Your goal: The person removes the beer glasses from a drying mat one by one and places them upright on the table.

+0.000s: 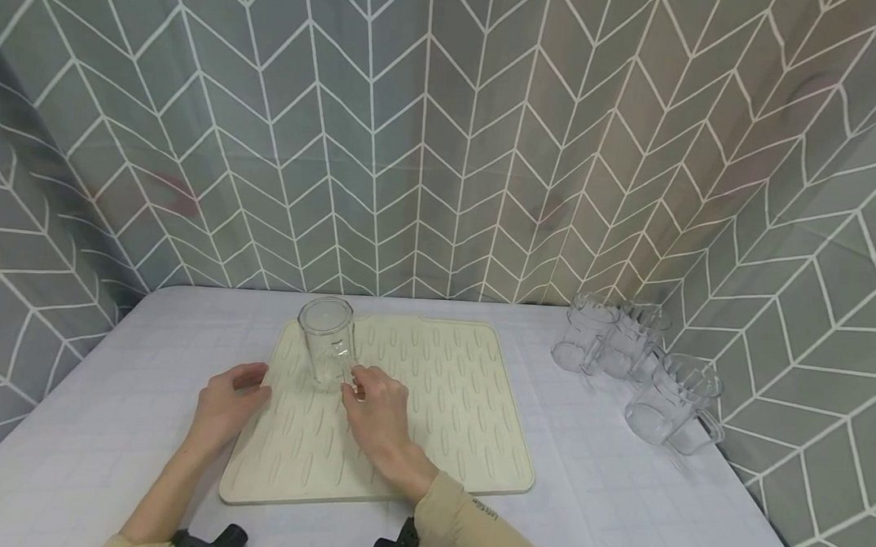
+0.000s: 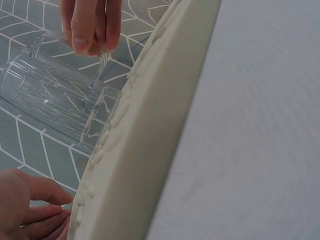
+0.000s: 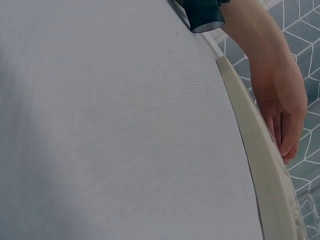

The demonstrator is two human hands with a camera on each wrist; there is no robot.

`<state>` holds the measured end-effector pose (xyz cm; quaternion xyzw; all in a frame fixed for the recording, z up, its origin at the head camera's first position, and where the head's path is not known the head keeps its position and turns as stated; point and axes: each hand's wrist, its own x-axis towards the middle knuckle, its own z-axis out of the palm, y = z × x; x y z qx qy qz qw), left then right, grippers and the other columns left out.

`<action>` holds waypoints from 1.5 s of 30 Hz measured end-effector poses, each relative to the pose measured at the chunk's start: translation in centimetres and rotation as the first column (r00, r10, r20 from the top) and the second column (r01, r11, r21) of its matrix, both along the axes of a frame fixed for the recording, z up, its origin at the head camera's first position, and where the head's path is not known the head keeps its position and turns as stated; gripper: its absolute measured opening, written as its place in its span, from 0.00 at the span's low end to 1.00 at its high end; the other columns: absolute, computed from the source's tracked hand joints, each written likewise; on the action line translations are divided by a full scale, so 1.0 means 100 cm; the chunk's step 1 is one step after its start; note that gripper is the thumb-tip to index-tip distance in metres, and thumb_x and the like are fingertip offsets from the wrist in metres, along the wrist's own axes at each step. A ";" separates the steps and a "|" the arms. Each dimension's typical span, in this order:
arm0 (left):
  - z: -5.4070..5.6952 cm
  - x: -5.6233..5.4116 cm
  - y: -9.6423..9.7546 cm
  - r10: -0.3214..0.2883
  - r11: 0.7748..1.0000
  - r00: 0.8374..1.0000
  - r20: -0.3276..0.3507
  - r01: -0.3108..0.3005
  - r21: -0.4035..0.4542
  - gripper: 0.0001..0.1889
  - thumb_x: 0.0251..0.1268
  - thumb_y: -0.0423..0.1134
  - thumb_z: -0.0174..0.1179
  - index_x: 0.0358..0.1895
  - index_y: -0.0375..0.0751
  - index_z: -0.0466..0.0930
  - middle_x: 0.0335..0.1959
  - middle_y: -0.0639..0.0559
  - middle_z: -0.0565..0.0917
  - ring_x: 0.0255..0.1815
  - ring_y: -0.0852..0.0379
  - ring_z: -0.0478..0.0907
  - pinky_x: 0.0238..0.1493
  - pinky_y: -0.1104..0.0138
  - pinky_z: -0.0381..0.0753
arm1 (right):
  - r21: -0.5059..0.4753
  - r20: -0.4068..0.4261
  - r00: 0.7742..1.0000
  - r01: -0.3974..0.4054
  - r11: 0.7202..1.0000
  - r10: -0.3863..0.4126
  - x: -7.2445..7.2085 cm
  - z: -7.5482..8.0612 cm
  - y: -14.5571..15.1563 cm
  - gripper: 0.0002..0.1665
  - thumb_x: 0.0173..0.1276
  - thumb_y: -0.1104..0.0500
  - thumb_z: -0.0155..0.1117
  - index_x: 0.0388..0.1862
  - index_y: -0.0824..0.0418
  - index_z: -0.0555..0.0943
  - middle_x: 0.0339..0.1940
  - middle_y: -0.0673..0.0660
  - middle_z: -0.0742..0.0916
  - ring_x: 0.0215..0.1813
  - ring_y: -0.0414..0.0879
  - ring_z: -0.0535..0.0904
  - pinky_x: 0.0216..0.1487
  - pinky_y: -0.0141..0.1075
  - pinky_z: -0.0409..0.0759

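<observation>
A clear glass mug [image 1: 326, 346] stands upright on the left part of a cream ridged mat [image 1: 431, 436]. My right hand [image 1: 381, 410] pinches the mug's handle between thumb and fingers; the left wrist view shows those fingertips on the handle of the mug [image 2: 55, 97]. My left hand [image 1: 228, 405] is at the mat's left edge, apart from the mug, its fingers loosely bent. Its fingertips touch the mat's edge in the left wrist view. In the right wrist view, the left hand [image 3: 280, 105] appears beyond the mat, with part of the mug at the lower right.
Three more clear glass mugs stand grouped on the right of the white-covered table [image 1: 583, 492]: one at the back [image 1: 585, 333], another beside it [image 1: 626, 343], and a nearer mug [image 1: 667, 402] with its handle to the right. A patterned curtain [image 1: 444, 143] hangs behind the table.
</observation>
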<state>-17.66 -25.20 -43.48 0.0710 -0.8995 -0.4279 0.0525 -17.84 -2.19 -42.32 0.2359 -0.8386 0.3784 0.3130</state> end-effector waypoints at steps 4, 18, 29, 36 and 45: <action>0.000 0.000 0.001 0.002 1.000 1.000 -0.001 -0.002 -0.002 0.28 0.71 0.38 0.56 0.69 0.25 0.65 0.65 0.23 0.72 0.66 0.27 0.70 0.63 0.42 0.77 | -0.001 0.003 1.000 -0.007 1.000 0.007 -0.001 -0.001 0.001 0.09 0.57 0.70 0.73 0.38 0.66 0.86 0.29 0.56 0.89 0.29 0.40 0.86 0.31 0.16 0.80; 0.002 0.003 0.003 0.002 1.000 1.000 -0.011 -0.002 -0.005 0.27 0.71 0.36 0.55 0.69 0.25 0.66 0.64 0.24 0.72 0.65 0.28 0.72 0.63 0.43 0.78 | -0.052 0.027 0.998 -0.057 0.997 0.058 0.000 -0.001 0.005 0.09 0.58 0.71 0.72 0.40 0.68 0.85 0.32 0.60 0.89 0.32 0.44 0.89 0.34 0.20 0.85; 0.001 0.001 0.002 0.006 1.000 1.000 -0.007 -0.006 -0.011 0.28 0.71 0.37 0.56 0.69 0.25 0.66 0.64 0.23 0.72 0.65 0.28 0.72 0.62 0.43 0.78 | -0.072 0.009 0.999 -0.052 0.996 0.053 0.000 -0.001 0.007 0.10 0.57 0.72 0.72 0.39 0.68 0.85 0.31 0.59 0.89 0.31 0.44 0.89 0.35 0.21 0.85; 0.000 0.001 0.001 0.005 1.000 1.000 0.002 -0.005 -0.007 0.28 0.71 0.37 0.56 0.69 0.25 0.65 0.65 0.23 0.71 0.65 0.27 0.71 0.63 0.42 0.78 | -0.081 -0.001 0.998 -0.055 0.995 0.055 0.001 0.001 0.012 0.10 0.57 0.73 0.72 0.38 0.68 0.85 0.30 0.58 0.88 0.30 0.45 0.89 0.36 0.16 0.82; -0.001 0.000 0.001 -0.003 1.000 1.000 -0.001 0.003 -0.003 0.28 0.71 0.38 0.56 0.69 0.25 0.65 0.66 0.23 0.71 0.66 0.28 0.71 0.62 0.44 0.79 | -0.099 0.000 0.998 -0.065 0.993 0.065 0.002 0.003 0.021 0.09 0.57 0.73 0.71 0.39 0.68 0.86 0.31 0.59 0.88 0.32 0.46 0.89 0.37 0.18 0.83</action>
